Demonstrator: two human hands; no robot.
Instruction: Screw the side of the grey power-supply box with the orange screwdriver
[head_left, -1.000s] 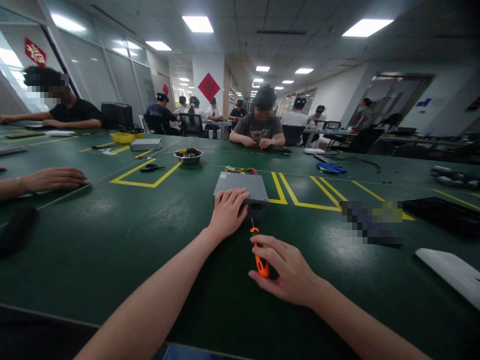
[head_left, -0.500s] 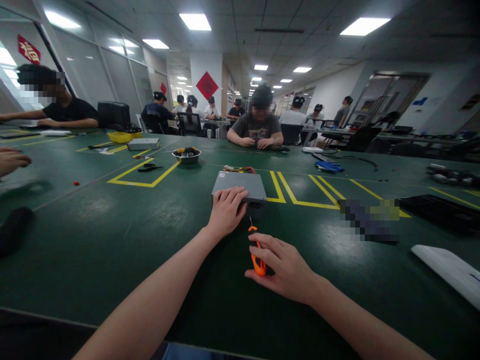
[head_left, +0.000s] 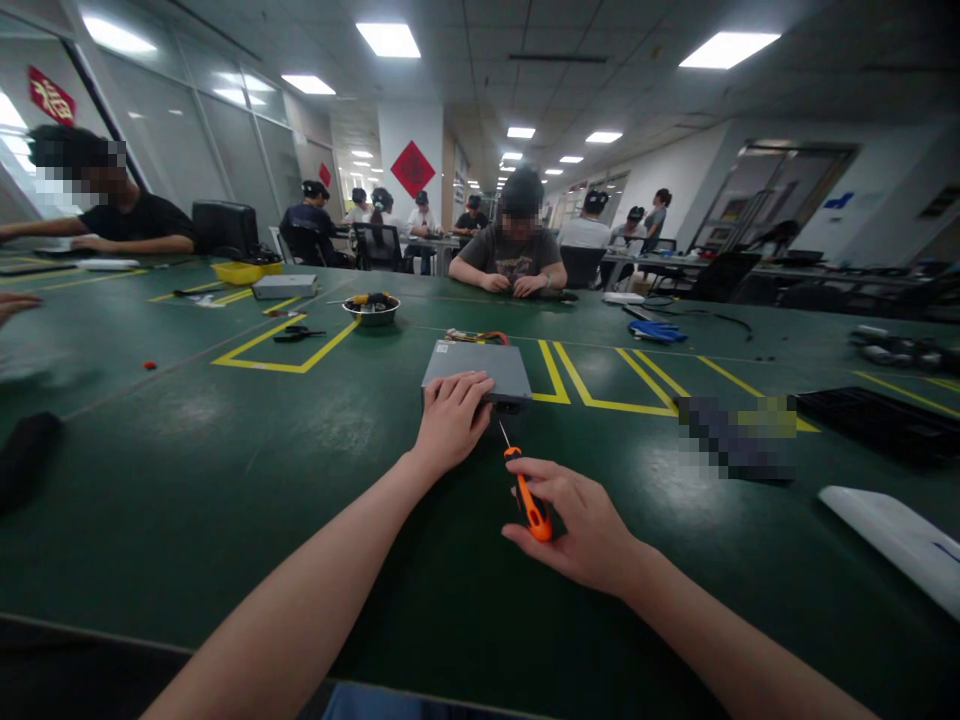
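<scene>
A grey metal computer power supply (head_left: 495,370) rests on the green table, with a bundle of coloured wires (head_left: 476,337) behind it. My left hand (head_left: 453,420) lies over its near left corner, fingers on the top and thumb by the front face, gripping it. Between the thumb and fingers of my right hand (head_left: 574,515) is an orange and black screwdriver (head_left: 536,515). Its thin shaft points up and left at the front face of the power supply, beside the dark socket. The tip appears slightly apart from the case.
Beyond the power supply stands a metal bowl (head_left: 371,310) of tools. Another grey metal box (head_left: 285,287) and a yellow tray (head_left: 246,272) lie back left. Blue gloves (head_left: 657,331), a black case (head_left: 877,420) and a white panel (head_left: 892,540) lie rightward. A person (head_left: 514,250) sits opposite.
My right hand has shifted slightly right, and the screwdriver now slants more, its handle swung to the right. My left hand stays on the power supply.
</scene>
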